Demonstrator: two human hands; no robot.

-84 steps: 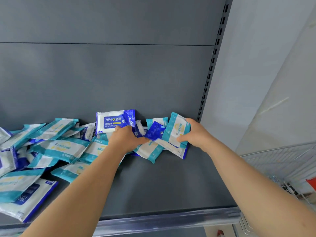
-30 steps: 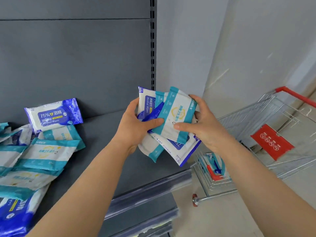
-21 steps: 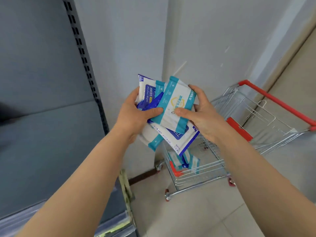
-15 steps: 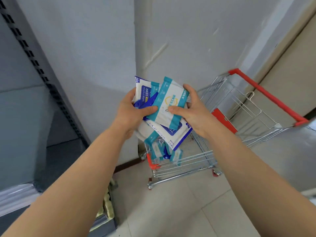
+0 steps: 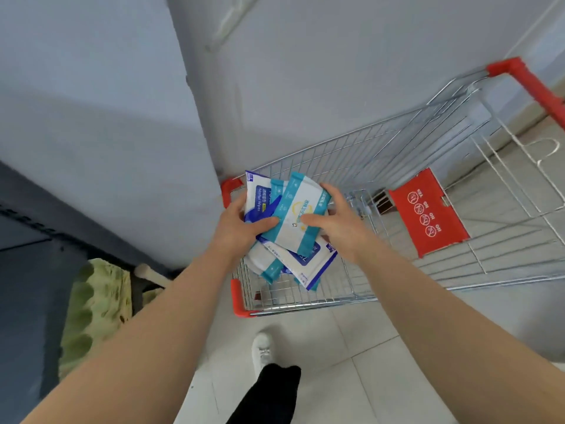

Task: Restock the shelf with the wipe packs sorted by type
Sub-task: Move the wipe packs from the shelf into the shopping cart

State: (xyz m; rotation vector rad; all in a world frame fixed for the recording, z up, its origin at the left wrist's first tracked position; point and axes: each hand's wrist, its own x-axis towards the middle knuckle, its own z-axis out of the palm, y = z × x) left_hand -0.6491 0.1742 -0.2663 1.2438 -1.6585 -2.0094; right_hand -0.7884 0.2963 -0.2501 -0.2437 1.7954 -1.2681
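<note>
A: Setting. Pale tiled floor [image 5: 382, 362] and a grey wall [image 5: 305, 71]; a wire shopping cart [image 5: 397, 166] with a red handle [image 5: 532, 87] stands against the wall.

B: And the hands?

A: The left hand [image 5: 241, 228] and right hand [image 5: 339, 224] are both closed around a fanned stack of wipe packs [image 5: 293, 228], thumbs on top, held over the cart's front end. A teal-banded pack lies uppermost; blue-edged packs show beneath.

B: Lower frame?

A: A white shoe [image 5: 262, 350] and dark trouser leg [image 5: 269, 396].
</note>
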